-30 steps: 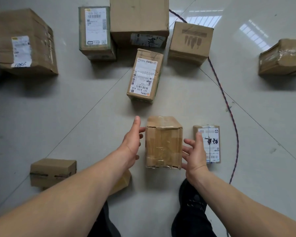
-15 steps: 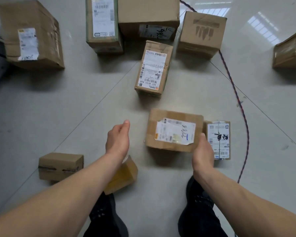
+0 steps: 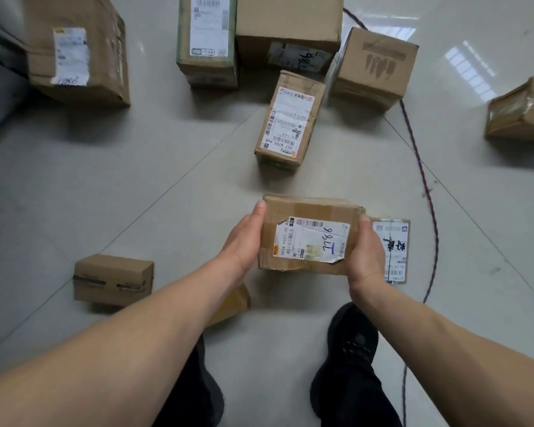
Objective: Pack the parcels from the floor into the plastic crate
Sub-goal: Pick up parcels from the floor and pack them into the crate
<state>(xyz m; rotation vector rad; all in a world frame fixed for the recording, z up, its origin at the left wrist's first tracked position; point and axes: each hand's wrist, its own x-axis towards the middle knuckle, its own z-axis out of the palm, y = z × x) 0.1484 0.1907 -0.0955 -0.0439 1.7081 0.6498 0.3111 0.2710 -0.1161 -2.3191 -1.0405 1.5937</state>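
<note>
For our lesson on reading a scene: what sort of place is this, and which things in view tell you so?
Probably a parcel sorting or mailroom area indoors: taped cardboard parcels with shipping labels lie scattered over a glossy tiled floor, and a cable trails across it.

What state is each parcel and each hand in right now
Held parcel: gripped at both ends, label up.
Left hand: grips its left end.
Right hand: grips its right end.
Flat parcel: on floor, label up.
Long parcel: on floor, label up.
Small box: on floor, taped shut.
Crate: not visible.
</note>
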